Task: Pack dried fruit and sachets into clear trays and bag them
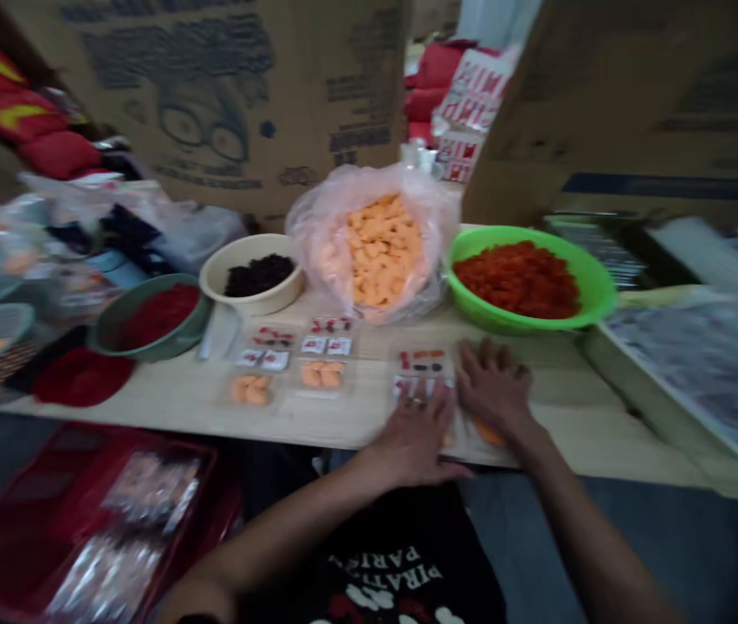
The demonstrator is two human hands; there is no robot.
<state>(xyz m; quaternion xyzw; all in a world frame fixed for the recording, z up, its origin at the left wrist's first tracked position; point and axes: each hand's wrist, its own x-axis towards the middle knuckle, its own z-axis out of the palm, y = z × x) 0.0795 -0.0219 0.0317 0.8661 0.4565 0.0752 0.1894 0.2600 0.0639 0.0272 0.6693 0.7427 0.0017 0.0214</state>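
Observation:
My left hand (pixel 417 433) lies flat with fingers stretched over a clear plastic pack (pixel 422 357). Small red, orange and dark pieces show in that pack's upper compartments, with white printed sachets below them. Right beside it, my right hand (pixel 495 386) is spread over a second pack, mostly hidden; an orange piece (pixel 489 432) shows under the wrist. Neither hand grips anything that I can see. To the left lie two similar packs, one with curved orange pieces (pixel 322 374) and the other with the same kind of orange pieces (pixel 252 390).
Behind the packs stand a cream bowl (pixel 206 282) of dark pieces, a plastic bag (pixel 317 234) of orange pieces and a green basin (pixel 486 316) of red-orange pieces. A tray (pixel 661 412) borders the right. Below left is a red crate (pixel 11 520) with wrapped packs.

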